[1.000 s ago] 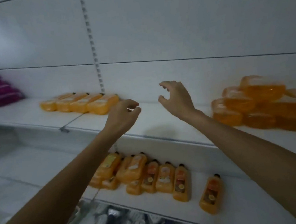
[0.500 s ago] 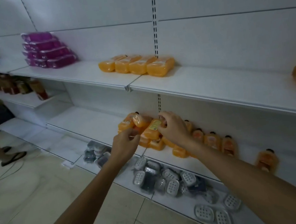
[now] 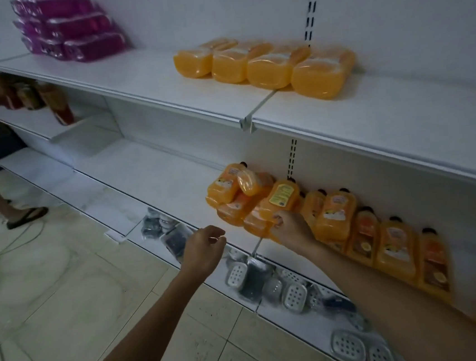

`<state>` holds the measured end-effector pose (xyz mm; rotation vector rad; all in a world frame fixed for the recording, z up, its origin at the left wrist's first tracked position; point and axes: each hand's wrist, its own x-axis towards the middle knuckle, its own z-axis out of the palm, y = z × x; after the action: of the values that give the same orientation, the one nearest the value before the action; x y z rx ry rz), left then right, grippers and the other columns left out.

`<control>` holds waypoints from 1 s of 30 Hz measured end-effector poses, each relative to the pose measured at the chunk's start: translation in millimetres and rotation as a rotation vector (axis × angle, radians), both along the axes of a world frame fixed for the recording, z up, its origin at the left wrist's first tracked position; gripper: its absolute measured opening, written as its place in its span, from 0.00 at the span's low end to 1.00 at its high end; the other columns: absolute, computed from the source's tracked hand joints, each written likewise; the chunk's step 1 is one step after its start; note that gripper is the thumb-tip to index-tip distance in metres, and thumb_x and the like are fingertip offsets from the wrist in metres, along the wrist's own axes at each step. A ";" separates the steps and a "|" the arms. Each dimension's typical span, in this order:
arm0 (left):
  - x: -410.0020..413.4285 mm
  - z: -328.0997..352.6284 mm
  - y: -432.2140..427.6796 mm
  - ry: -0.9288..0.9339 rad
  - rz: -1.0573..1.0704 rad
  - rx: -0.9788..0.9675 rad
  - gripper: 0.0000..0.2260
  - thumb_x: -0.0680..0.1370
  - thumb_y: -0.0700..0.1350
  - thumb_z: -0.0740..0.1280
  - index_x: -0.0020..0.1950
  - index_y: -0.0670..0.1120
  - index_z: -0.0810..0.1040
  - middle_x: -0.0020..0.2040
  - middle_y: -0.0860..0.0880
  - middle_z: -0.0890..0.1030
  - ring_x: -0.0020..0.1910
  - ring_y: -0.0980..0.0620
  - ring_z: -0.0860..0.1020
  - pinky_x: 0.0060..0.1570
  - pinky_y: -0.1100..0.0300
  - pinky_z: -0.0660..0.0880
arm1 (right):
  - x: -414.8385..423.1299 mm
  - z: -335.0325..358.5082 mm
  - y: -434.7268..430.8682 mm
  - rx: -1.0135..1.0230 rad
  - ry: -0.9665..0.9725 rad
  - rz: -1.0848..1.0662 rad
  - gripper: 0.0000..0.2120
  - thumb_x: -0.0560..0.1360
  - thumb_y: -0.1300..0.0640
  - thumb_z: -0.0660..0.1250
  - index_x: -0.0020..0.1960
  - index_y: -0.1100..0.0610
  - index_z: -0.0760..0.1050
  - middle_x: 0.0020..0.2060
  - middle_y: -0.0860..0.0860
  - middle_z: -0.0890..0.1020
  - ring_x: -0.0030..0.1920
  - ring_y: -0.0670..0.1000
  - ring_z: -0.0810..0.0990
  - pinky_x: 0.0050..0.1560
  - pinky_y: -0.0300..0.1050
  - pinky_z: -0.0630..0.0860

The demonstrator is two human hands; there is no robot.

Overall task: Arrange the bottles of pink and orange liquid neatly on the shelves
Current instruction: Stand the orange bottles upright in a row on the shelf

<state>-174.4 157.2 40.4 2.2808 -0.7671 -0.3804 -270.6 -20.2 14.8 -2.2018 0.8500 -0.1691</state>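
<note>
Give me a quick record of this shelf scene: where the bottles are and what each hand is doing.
Upper shelf: four orange bottles lying in a row; pink bottles stacked at far left
Lower shelf: jumbled orange pile, then a row standing along the back panel
Right hand: grips the yellow-label bottle on the pile
Left hand: loosely curled, holds nothing
Bottom shelf: soap dishes

right hand (image 3: 293, 231) grips an orange bottle (image 3: 279, 198) (left hand (image 3: 205, 249) hovers nearby).
</note>
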 end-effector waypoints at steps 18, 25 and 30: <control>219.9 -67.1 -36.6 0.219 -0.036 0.049 0.13 0.78 0.46 0.64 0.60 0.42 0.77 0.59 0.45 0.80 0.56 0.49 0.78 0.52 0.61 0.70 | 171.6 -55.2 -46.6 0.452 -0.045 -0.631 0.30 0.78 0.39 0.56 0.74 0.55 0.58 0.65 0.59 0.72 0.57 0.61 0.79 0.49 0.58 0.81; 270.2 -86.4 -78.2 0.316 -0.133 0.085 0.19 0.77 0.50 0.66 0.64 0.40 0.73 0.60 0.42 0.79 0.58 0.46 0.77 0.54 0.60 0.70 | 201.2 -69.3 -63.1 0.697 -0.114 -0.865 0.33 0.77 0.34 0.53 0.73 0.56 0.61 0.62 0.63 0.75 0.50 0.60 0.80 0.42 0.52 0.79; 259.6 -100.2 -144.7 0.449 -0.172 0.183 0.33 0.75 0.61 0.64 0.71 0.41 0.63 0.67 0.41 0.72 0.64 0.42 0.73 0.60 0.51 0.71 | 215.9 -70.1 -81.9 0.865 -0.216 -0.964 0.34 0.72 0.37 0.66 0.72 0.50 0.59 0.68 0.59 0.67 0.62 0.63 0.72 0.43 0.52 0.79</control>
<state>85.2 12.4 -59.8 2.1766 -0.7154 -1.0393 -54.7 -102.1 -55.3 -0.8512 1.4496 -0.3965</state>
